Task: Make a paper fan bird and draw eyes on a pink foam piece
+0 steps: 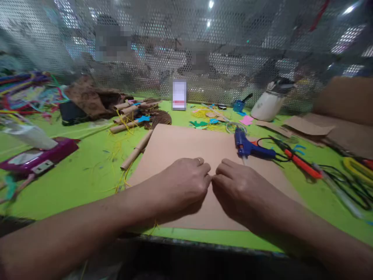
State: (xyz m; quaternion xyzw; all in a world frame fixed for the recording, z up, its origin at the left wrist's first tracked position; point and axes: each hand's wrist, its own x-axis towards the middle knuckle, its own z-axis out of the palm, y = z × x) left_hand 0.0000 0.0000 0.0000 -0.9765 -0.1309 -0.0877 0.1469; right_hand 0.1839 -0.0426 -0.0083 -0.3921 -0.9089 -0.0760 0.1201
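Observation:
Both hands are over a large sheet of brown paper [180,142] lying on the green tabletop. My left hand [189,179], with a ring on one finger, is curled closed near the sheet's middle. Facing it almost fingertip to fingertip is my right hand [233,179], its fingers also pressed together. Whatever sits between the fingertips is hidden or too small to name. A blue hot glue gun [250,147] lies on the sheet's right edge, just beyond my right hand.
Left of the sheet are paper rolls [136,149] with yellow strands and a purple power strip [55,153]. To the right lie orange-handled pliers [303,163], cables and cardboard [344,97]. A white container [266,107] and a small upright screen [179,94] stand behind, before perforated mesh.

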